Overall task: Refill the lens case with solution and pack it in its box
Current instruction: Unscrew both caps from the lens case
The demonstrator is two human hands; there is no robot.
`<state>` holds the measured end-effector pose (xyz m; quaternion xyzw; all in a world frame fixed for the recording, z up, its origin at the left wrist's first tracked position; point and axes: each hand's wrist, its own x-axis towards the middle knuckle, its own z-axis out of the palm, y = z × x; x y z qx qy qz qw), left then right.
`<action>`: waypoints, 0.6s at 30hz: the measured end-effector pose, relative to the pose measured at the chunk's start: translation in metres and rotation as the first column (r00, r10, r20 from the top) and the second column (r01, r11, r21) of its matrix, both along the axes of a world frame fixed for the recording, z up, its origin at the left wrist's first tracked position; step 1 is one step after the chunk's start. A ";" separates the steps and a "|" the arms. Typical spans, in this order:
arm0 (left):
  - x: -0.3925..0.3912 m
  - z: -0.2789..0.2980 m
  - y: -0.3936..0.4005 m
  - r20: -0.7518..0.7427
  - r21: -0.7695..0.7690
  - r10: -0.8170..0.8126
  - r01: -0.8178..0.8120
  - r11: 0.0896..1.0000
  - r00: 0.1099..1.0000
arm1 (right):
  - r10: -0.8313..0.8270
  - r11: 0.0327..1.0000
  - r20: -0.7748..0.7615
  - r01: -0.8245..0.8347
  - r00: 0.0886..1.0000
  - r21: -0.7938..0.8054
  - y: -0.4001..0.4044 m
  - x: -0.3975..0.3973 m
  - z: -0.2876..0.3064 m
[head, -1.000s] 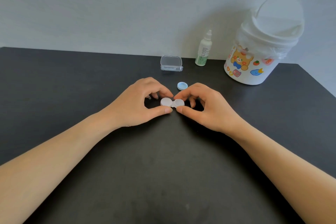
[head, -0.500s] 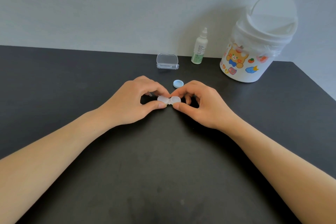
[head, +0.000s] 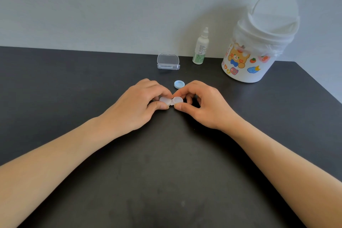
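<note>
A white two-well lens case (head: 171,101) lies on the black table between my hands. My left hand (head: 137,106) pinches its left well, which carries a white cap, with thumb and fingers. My right hand (head: 200,105) pinches the right well, which looks uncapped. A light blue cap (head: 179,84) lies loose just behind the case. The small clear plastic box (head: 168,61) sits farther back, closed. The solution bottle (head: 200,47), white with a green label, stands upright to the right of the box near the wall.
A white bin (head: 257,42) with a swing lid and cartoon stickers stands at the back right. The black table (head: 166,172) meets the wall behind and its right edge slants off at the far right.
Both hands stay on the lens case with little visible motion. The head camera shifts slightly, so the scene drifts a little in the frame.
</note>
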<state>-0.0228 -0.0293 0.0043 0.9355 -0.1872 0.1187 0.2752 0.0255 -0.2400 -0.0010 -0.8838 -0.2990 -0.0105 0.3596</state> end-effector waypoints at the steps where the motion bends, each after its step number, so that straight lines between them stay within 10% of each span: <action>1: 0.000 -0.001 -0.001 0.005 0.007 0.003 -0.003 1.000 1.000 | -0.001 1.000 0.000 0.001 1.000 -0.001 0.000 0.000 0.000; 18: 0.002 0.000 0.010 -0.137 -0.161 -0.057 0.034 0.986 0.989 | 0.000 1.000 -0.018 -0.001 1.000 -0.022 -0.002 0.001 0.001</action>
